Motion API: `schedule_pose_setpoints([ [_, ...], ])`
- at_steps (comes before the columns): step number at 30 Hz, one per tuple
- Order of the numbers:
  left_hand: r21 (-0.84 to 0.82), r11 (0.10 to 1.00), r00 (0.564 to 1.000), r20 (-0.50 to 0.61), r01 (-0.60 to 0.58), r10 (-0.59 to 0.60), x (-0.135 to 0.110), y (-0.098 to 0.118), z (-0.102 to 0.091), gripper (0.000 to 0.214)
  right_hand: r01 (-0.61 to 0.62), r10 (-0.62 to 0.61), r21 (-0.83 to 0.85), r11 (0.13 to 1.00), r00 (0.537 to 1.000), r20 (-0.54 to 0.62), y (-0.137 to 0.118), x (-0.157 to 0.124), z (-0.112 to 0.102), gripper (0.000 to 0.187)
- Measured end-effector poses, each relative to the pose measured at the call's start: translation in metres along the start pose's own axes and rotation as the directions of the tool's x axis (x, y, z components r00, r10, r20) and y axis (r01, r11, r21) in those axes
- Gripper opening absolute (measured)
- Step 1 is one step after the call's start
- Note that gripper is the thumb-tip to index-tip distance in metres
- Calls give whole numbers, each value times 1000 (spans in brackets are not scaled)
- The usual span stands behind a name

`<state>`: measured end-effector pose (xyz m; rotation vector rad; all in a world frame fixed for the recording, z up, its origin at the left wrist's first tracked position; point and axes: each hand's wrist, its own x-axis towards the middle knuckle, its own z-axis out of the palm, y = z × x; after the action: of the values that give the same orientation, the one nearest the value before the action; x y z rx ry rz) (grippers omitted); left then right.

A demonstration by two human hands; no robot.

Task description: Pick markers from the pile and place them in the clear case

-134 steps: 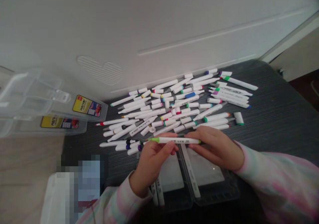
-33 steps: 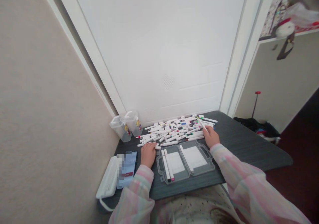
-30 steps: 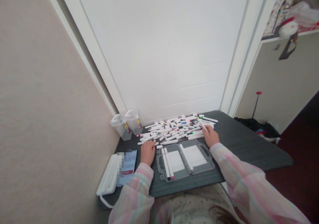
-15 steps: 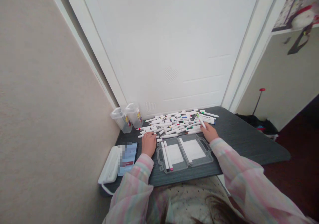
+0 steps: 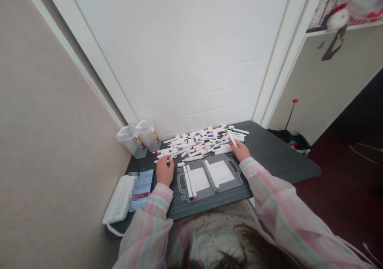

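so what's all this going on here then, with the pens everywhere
A person's right hand holds a white marker, green-tipped, over the right end of a pile of loose markers. The left hand is at the pile's near left edge, with a small white piece at its fingers; whether it grips it is unclear. In front, an open clear case holds three markers: two in its left half, one in its right.

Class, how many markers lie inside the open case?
3: a black-ended marker and a pink-ended marker in the left half of the case, a third marker in its right.
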<state>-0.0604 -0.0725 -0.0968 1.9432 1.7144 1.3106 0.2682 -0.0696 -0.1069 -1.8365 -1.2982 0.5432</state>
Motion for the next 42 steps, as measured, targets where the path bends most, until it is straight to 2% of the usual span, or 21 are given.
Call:
schedule_pose_setpoints([
  [3,-154,979,990,-36,130,-137,-3,-2,0,23,-4,4,14,1000,1000,-2,1,0,1,32],
  [5,-278,939,976,-15,203,-216,-3,-3,0,22,-6,6,23,1000,1000,-9,1,-1,1,32],
  [7,-412,869,958,48,276,-281,-3,-2,1,21,-4,5,33,999,1000,-24,0,-2,1,30],
  [10,-603,699,921,201,384,-333,-1,0,1,20,7,-4,53,999,998,-63,-1,-3,0,23],
  [13,-737,494,885,342,461,-316,-1,4,-5,19,33,-25,80,996,995,-101,-1,-3,-1,18],
  [17,-822,260,858,450,507,-249,-2,8,-13,18,49,-36,110,993,992,-118,0,-2,-1,22],
  [22,-842,93,839,509,532,-190,-3,10,-16,20,40,-25,127,991,993,-119,1,-1,0,24],
  [25,-844,51,835,517,534,-185,-2,11,-16,20,41,-25,134,990,993,-118,2,-1,0,26],
  [29,-841,42,827,519,539,-217,-2,9,-14,18,45,-29,136,990,993,-117,3,-1,1,27],
  [36,-843,112,822,470,526,-320,-1,4,-10,18,54,-37,130,990,991,-128,1,-2,0,26],
  [42,-835,173,829,450,523,-333,-2,6,-10,18,56,-40,123,991,991,-130,1,-2,-1,27],
])
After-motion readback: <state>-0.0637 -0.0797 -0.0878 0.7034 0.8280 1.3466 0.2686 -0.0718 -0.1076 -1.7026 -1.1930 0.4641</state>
